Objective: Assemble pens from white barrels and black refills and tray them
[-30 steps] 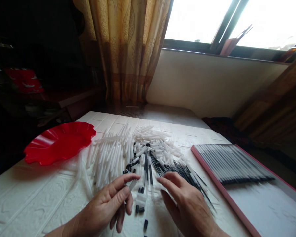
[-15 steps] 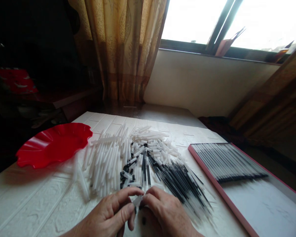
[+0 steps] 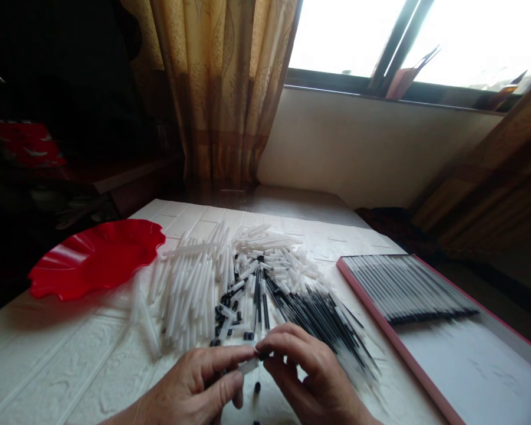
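Observation:
My left hand [image 3: 199, 383] is closed at the table's near edge, pinching a short white pen tube [image 3: 249, 366] between thumb and forefinger. My right hand [image 3: 312, 375] meets it from the right, its fingertips pinched on a small black piece at the tube's end. Just beyond the hands lies a heap of white pen tubes [image 3: 190, 289], small black caps [image 3: 223, 313] and thin black refills [image 3: 318, 319]. One black cap [image 3: 257, 388] lies below the hands.
A red scalloped plate [image 3: 95, 257] sits at the left of the white embossed tabletop [image 3: 62, 354]. A pink-rimmed tray [image 3: 469, 366] at the right holds a neat row of assembled pens [image 3: 407, 289]. Curtain and window are behind.
My hands came together from apart; the right hand left the refill pile and now pinches the tube's end held by the left. The hands have shifted slightly right.

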{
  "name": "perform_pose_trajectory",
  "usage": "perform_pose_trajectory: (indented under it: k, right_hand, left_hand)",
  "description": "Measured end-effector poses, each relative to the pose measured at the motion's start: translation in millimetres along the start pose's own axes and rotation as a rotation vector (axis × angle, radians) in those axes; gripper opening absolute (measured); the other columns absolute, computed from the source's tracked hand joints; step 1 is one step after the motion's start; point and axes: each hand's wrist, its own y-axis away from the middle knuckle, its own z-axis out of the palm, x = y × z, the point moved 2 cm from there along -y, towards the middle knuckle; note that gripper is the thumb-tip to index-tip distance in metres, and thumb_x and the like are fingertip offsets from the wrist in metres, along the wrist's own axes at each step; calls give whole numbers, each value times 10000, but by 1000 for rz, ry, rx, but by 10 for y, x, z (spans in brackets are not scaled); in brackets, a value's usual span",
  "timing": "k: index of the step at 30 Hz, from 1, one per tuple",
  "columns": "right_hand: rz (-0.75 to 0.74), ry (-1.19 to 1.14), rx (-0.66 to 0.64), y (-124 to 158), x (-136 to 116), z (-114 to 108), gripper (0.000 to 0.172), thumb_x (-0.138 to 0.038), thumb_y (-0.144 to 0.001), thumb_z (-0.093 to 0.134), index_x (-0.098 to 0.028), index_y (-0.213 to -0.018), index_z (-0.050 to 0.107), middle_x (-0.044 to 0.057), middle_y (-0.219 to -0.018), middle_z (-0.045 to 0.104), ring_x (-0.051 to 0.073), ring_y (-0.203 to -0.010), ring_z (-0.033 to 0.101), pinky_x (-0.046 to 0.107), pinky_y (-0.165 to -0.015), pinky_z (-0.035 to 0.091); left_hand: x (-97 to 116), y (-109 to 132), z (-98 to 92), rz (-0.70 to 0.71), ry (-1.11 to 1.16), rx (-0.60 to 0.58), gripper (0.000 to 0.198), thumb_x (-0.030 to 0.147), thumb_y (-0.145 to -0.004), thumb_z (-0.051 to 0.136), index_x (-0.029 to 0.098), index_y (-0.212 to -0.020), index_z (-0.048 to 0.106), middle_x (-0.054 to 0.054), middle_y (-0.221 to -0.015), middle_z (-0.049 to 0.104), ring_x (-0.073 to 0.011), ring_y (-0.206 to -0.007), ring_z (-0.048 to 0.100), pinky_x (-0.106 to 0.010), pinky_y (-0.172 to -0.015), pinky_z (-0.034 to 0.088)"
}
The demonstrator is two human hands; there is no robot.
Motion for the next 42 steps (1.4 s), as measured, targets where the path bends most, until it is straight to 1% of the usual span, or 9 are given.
perform_pose_trajectory:
  k: [5,9,11,23,28,31,36,38,42]
  right_hand:
    - [-48,24,-12,2,-7,-8,225,-86,-890,544,-209,-1024,676,52,-841,668,128,-701,648,181,-608,507]
    - [-108,32,6,-5,-50,-20,238,-72,-872,553,-211,-1023,674,46,-823,659,127,-685,644,182,-616,513]
    - [-120,40,-5,-7,-60,-22,230,-79,-877,555,-212,-1020,677,46,-820,655,127,-681,645,183,-619,517]
    - [-170,68,-44,-5,-73,-26,205,-119,-910,549,-226,-1014,689,48,-806,654,133,-668,645,187,-607,518]
    - [-168,115,-79,-13,-60,-41,158,-162,-925,564,-185,-991,705,61,-794,675,139,-683,654,188,-631,519]
    - [-154,172,-102,-16,-65,-46,148,-214,-933,566,-173,-942,708,64,-787,687,140,-673,657,191,-625,509]
    - [-159,323,-114,-4,-81,-12,307,-254,-968,484,-161,-763,693,56,-678,660,129,-572,627,196,-549,454]
    - [-185,410,-96,6,-77,22,368,-264,-974,455,-174,-685,664,39,-620,631,121,-520,594,208,-508,408]
    - [-214,500,-51,17,-56,79,512,-304,-1012,377,-203,-542,552,-3,-492,548,99,-413,498,243,-439,301]
  left_hand:
    - [36,5,13,-21,11,-22,372,468,-962,524,275,-1228,697,-19,-795,716,-163,-728,647,-218,-713,529]
    - [-42,22,43,-124,96,-34,461,545,-935,529,261,-1273,659,-17,-772,670,-110,-543,563,-166,-502,485]
    - [-57,26,49,-129,105,-30,475,552,-932,530,252,-1278,655,-21,-778,660,-97,-503,534,-152,-449,458]
    - [88,0,40,-69,6,-46,377,454,-951,518,263,-1223,698,-5,-747,641,-104,-525,544,-153,-471,459]
    - [230,-14,-3,31,-81,-60,291,341,-958,503,243,-1020,769,6,-731,649,-130,-634,596,-175,-622,488]
    - [260,-13,-22,34,-142,-70,266,291,-938,518,230,-945,777,1,-739,697,-140,-644,633,-174,-639,490]
    - [217,9,-4,50,-190,-57,236,261,-915,562,280,-1023,771,2,-835,767,-179,-755,692,-197,-714,497]
    - [200,19,14,69,-191,-44,246,253,-913,571,294,-1056,766,0,-848,774,-184,-754,695,-202,-716,499]
    - [201,40,34,94,-190,-28,230,308,-938,561,287,-1019,776,-2,-790,766,-175,-703,687,-200,-693,502]
